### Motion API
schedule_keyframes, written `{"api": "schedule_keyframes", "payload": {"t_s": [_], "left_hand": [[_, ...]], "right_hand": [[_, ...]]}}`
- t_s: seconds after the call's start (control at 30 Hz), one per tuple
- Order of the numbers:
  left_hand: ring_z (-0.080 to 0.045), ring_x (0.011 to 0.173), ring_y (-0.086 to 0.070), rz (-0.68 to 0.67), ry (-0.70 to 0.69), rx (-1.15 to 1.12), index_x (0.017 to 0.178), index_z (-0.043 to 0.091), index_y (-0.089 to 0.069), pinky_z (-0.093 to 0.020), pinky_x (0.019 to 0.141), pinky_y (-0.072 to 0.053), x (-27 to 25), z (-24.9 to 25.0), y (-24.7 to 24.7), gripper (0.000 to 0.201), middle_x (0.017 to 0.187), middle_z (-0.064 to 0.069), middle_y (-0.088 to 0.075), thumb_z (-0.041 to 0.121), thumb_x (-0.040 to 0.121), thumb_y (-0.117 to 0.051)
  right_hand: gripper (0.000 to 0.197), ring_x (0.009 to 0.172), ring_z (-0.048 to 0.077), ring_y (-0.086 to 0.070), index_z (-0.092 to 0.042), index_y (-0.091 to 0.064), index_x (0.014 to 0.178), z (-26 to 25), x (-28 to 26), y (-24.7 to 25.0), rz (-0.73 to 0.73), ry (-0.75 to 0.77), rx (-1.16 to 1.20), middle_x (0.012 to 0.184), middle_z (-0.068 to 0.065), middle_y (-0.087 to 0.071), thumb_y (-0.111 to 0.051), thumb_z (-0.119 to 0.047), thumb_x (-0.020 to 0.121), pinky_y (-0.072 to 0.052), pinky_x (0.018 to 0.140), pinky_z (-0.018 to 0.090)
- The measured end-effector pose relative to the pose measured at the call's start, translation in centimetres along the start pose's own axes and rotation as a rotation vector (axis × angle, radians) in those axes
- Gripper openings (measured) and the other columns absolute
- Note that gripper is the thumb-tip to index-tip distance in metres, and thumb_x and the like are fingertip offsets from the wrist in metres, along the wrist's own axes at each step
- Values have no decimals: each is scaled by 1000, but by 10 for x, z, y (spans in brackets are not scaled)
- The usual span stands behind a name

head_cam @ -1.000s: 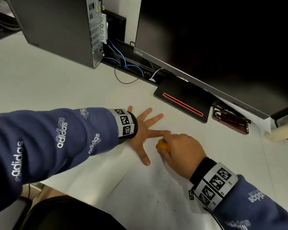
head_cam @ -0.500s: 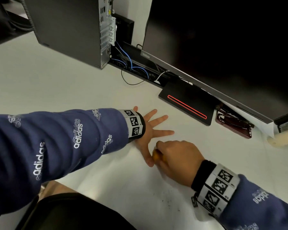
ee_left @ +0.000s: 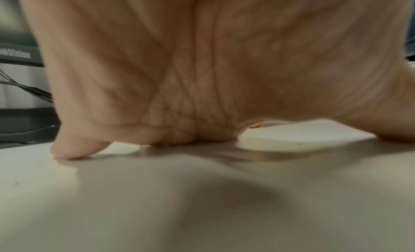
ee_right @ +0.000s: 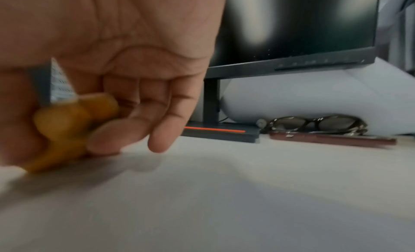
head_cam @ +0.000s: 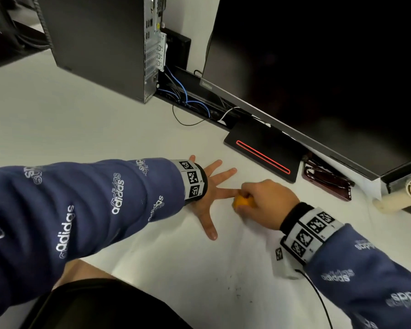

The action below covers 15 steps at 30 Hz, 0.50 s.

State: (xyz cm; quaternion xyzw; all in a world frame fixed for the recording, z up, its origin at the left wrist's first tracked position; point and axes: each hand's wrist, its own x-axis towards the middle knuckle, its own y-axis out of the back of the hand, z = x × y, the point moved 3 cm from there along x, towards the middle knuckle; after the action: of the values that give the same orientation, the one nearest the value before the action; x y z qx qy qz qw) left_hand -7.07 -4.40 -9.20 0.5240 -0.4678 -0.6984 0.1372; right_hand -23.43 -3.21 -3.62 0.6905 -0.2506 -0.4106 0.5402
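My left hand [head_cam: 209, 186] lies flat on the white desk [head_cam: 86, 129], palm down, fingers spread wide; its palm [ee_left: 202, 69] fills the left wrist view. My right hand [head_cam: 263, 200] grips a small orange object [head_cam: 241, 201] with curled fingers, right beside the tip of the left index finger. In the right wrist view the orange object [ee_right: 67, 128] is blurred, its lower end on the desk [ee_right: 247, 193], held between thumb and fingers. What the object is I cannot tell.
A black monitor [head_cam: 318, 67] stands behind, its base with a red stripe [head_cam: 262, 157] just past the hands. Glasses on a dark red case [head_cam: 328, 181] lie to the right. A computer tower [head_cam: 100, 43] with blue cables [head_cam: 180, 93] stands at the back left.
The right hand with the orange object moved from by the left thumb up to the left index fingertip. The left hand stayed flat.
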Motion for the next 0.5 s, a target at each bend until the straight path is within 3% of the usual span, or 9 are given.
{"api": "schedule_keyframes", "payload": {"t_s": [0.07, 0.17, 0.23, 0.4, 0.5], "left_hand": [[-34, 146, 43, 4, 2, 5, 142, 63, 33, -86, 104, 12, 0, -1, 0, 141, 154, 13, 53, 104, 44, -60], [-35, 146, 43, 2, 0, 1, 140, 66, 34, -86, 102, 14, 1, -1, -1, 140, 154, 13, 53, 105, 42, -58], [-36, 146, 43, 2, 1, 5, 139, 67, 35, -87, 102, 13, 1, -1, -1, 139, 154, 13, 53, 106, 41, -57], [-35, 146, 43, -9, 3, 9, 142, 63, 34, -86, 105, 12, 0, -1, 1, 140, 154, 12, 53, 103, 46, -60], [-35, 146, 44, -6, -1, 5, 144, 62, 32, -85, 103, 14, 0, 0, 0, 140, 154, 11, 53, 102, 46, -60]], "right_hand": [[19, 68, 12, -59, -33, -52, 86, 6, 1, -4, 69, -22, 50, 73, -7, -59, -61, -49, 93, -42, 58, 28], [21, 71, 11, -62, -32, -58, 89, -16, -19, -16, -118, 128, 99, 78, -7, -64, -64, -52, 88, -54, 65, 33], [27, 69, 9, -61, -29, -61, 86, -23, -24, -19, -190, 179, 83, 77, -7, -64, -65, -56, 86, -56, 65, 31], [21, 71, 13, -61, -29, -60, 85, 10, 4, 0, 73, -29, 67, 74, -6, -61, -65, -49, 88, -44, 58, 28], [18, 72, 10, -62, -30, -63, 92, -7, -6, -9, 4, 85, 84, 77, -6, -64, -63, -48, 89, -52, 63, 30]]}}
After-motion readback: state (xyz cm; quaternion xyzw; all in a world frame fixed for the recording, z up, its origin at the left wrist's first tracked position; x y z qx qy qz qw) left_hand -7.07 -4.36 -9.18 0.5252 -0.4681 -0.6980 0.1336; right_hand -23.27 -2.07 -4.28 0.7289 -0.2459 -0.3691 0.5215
